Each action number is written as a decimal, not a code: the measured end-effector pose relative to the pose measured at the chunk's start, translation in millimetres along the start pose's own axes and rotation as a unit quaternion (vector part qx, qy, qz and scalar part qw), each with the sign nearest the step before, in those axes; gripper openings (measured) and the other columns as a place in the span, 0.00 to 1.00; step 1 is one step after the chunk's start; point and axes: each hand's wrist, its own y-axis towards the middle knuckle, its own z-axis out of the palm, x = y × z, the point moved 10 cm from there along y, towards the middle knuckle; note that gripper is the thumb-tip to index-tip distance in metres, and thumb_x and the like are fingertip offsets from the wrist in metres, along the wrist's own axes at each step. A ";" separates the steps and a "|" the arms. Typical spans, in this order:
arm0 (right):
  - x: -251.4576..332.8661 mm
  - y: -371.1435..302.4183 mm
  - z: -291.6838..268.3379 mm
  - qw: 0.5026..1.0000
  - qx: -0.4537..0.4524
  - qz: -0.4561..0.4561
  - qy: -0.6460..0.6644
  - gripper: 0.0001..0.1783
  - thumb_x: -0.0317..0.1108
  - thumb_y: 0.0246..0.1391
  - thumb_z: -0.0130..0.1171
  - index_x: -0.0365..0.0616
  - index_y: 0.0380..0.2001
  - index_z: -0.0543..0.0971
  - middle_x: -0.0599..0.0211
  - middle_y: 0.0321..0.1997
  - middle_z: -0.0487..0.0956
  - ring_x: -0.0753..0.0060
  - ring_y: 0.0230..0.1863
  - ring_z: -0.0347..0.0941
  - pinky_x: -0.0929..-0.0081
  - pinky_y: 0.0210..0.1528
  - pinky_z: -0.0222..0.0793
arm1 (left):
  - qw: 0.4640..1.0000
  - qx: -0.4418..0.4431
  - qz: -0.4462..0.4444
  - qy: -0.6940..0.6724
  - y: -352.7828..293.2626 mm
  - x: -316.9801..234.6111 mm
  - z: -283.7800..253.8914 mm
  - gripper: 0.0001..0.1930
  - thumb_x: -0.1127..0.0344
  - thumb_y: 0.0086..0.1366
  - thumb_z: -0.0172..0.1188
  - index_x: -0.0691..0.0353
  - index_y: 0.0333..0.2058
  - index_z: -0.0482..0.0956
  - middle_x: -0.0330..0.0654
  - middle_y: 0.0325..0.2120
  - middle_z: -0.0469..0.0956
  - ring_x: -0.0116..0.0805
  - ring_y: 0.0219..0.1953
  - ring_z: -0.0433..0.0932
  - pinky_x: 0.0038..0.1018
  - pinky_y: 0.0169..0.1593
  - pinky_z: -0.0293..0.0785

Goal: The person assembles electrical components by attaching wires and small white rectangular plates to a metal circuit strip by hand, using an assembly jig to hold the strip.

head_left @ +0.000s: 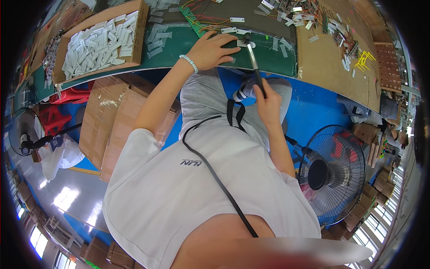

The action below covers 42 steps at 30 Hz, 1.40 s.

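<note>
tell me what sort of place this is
Probably a factory assembly workshop: an open cardboard box of small white pieces, a green circuit board, and a hammer in the right hand.

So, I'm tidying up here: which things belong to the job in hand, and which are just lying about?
Likely the job: hammer, in the right hand; white piece at its head; circuit board by the left hand; box of white strips.

Likely just about: fan, carton, white bag.

Black fan (319,175) right; cardboard box (101,121) left, red stool (50,122), apparently, beside it.
</note>
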 end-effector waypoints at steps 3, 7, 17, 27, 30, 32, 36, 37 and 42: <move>12.0 -4.4 -22.6 0.996 -0.058 -0.011 0.065 0.17 0.31 0.62 0.61 0.34 0.52 0.78 0.51 0.25 0.77 0.62 0.23 0.73 0.71 0.29 0.69 | 1.000 -0.013 -0.006 0.007 -3.9 0.2 -0.7 0.21 0.47 0.68 0.57 0.40 0.58 0.77 0.35 0.64 0.68 0.33 0.67 0.66 0.44 0.69 0.55; -13.3 4.3 -8.9 1.000 0.014 -0.010 -0.005 0.16 0.32 0.64 0.60 0.35 0.51 0.79 0.59 0.22 0.77 0.71 0.22 0.72 0.73 0.28 0.68 | 1.000 -0.010 -0.001 -0.007 -5.3 -2.9 -2.7 0.20 0.48 0.68 0.57 0.41 0.57 0.78 0.36 0.63 0.69 0.34 0.66 0.66 0.44 0.69 0.55; -62.3 144.9 -65.1 0.994 -0.047 0.061 0.083 0.16 0.39 0.63 0.62 0.35 0.43 0.82 0.66 0.20 0.79 0.73 0.18 0.74 0.71 0.21 0.69 | 0.987 -0.110 -0.066 -0.101 32.2 13.4 -29.8 0.12 0.61 0.63 0.63 0.56 0.43 0.85 0.38 0.46 0.80 0.41 0.50 0.77 0.39 0.59 0.68; 77.5 290.4 5.6 0.917 -0.053 -0.379 -0.112 0.14 0.33 0.57 0.63 0.43 0.46 0.83 0.55 0.45 0.81 0.49 0.48 0.76 0.60 0.52 0.72 | 0.984 -0.065 -0.165 -0.009 79.8 47.0 12.0 0.10 0.66 0.57 0.66 0.58 0.37 0.79 0.42 0.40 0.71 0.44 0.47 0.70 0.39 0.48 0.65; 117.1 339.8 62.8 0.879 0.003 -0.470 -0.081 0.16 0.32 0.57 0.63 0.43 0.49 0.81 0.54 0.44 0.81 0.48 0.49 0.75 0.59 0.52 0.71 | 0.982 -0.092 -0.162 -0.017 85.2 44.1 0.7 0.10 0.66 0.57 0.65 0.57 0.37 0.79 0.41 0.39 0.71 0.43 0.46 0.70 0.39 0.48 0.64; 130.8 358.9 89.1 0.857 0.041 -0.510 -0.064 0.17 0.31 0.56 0.63 0.43 0.50 0.81 0.53 0.44 0.80 0.46 0.49 0.74 0.58 0.52 0.70 | 0.983 -0.084 -0.161 0.004 83.5 43.1 -4.2 0.09 0.66 0.57 0.65 0.57 0.37 0.79 0.41 0.39 0.71 0.43 0.46 0.69 0.38 0.47 0.63; 123.3 389.3 167.2 0.838 0.220 -0.455 -0.203 0.17 0.28 0.49 0.63 0.42 0.45 0.80 0.47 0.44 0.80 0.41 0.49 0.73 0.54 0.53 0.69 | 0.978 0.016 -0.180 0.102 73.0 34.3 0.2 0.09 0.64 0.55 0.64 0.55 0.35 0.79 0.41 0.39 0.72 0.44 0.45 0.70 0.41 0.46 0.63; 124.6 387.4 169.1 0.824 0.203 -0.474 -0.237 0.15 0.31 0.50 0.63 0.42 0.42 0.79 0.46 0.41 0.80 0.40 0.47 0.75 0.50 0.51 0.69 | 0.982 -0.026 -0.169 0.080 68.4 34.5 11.1 0.13 0.67 0.49 0.63 0.56 0.36 0.80 0.44 0.40 0.74 0.45 0.46 0.70 0.41 0.47 0.63; 91.6 379.4 152.4 0.851 0.216 -0.439 -0.192 0.16 0.28 0.48 0.67 0.42 0.41 0.77 0.51 0.43 0.78 0.43 0.50 0.72 0.55 0.53 0.69 | 0.985 -0.081 -0.140 -0.064 65.9 15.8 5.2 0.08 0.69 0.55 0.63 0.57 0.35 0.76 0.42 0.37 0.75 0.44 0.44 0.74 0.40 0.47 0.67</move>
